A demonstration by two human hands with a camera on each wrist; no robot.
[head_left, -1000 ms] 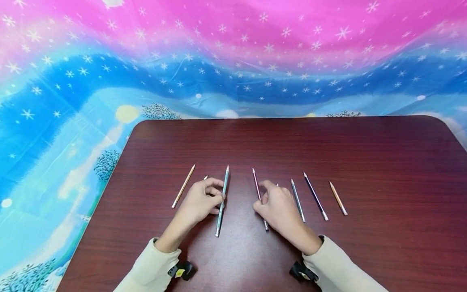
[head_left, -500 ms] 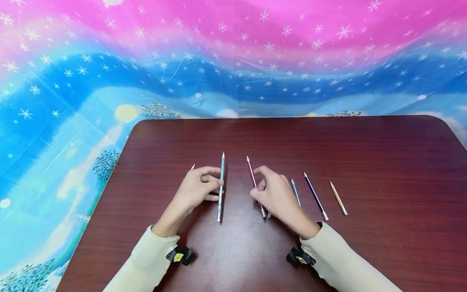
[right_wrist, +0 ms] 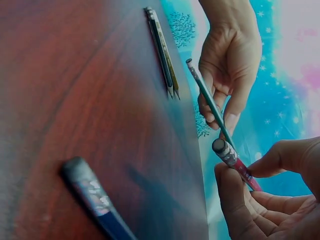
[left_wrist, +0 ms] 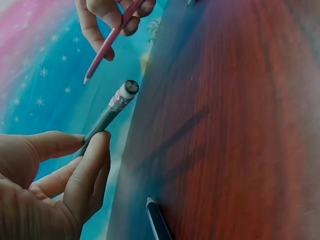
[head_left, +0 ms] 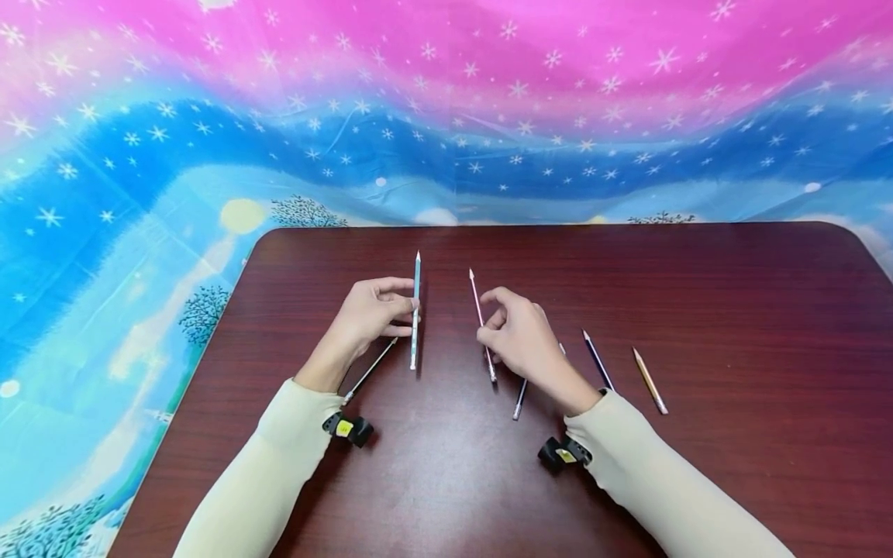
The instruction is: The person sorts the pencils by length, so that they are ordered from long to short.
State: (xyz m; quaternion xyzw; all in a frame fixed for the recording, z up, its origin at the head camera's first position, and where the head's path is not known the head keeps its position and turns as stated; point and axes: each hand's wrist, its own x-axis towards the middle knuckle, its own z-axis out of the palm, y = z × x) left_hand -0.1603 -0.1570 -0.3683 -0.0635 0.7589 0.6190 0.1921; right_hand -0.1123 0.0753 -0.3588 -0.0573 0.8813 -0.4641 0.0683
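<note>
Near the middle of the head view, my left hand (head_left: 370, 314) pinches a teal pencil (head_left: 416, 310) between thumb and fingers, its sharpened point facing away from me. To its right, my right hand (head_left: 519, 333) pinches a pink-red pencil (head_left: 477, 314), also pointing away and leaning slightly left. A gap separates the two pencils. In the left wrist view, the teal pencil's eraser end (left_wrist: 122, 95) is raised above the table, and shadows fall on the wood. The right wrist view shows the red pencil's eraser end (right_wrist: 227, 152) close to the camera.
On the brown table (head_left: 446, 480) lie a thin pencil (head_left: 373, 368) by my left wrist and another pencil (head_left: 520, 399) under my right hand. Farther right are a dark pencil (head_left: 598, 359) and a yellow pencil (head_left: 649, 381). A patterned cloth (head_left: 446, 116) hangs behind.
Both hands have moved away from me toward the table's far side, carrying the teal and red pencils. Pencils they covered now show nearer to me; the left yellow pencil is now hidden.
</note>
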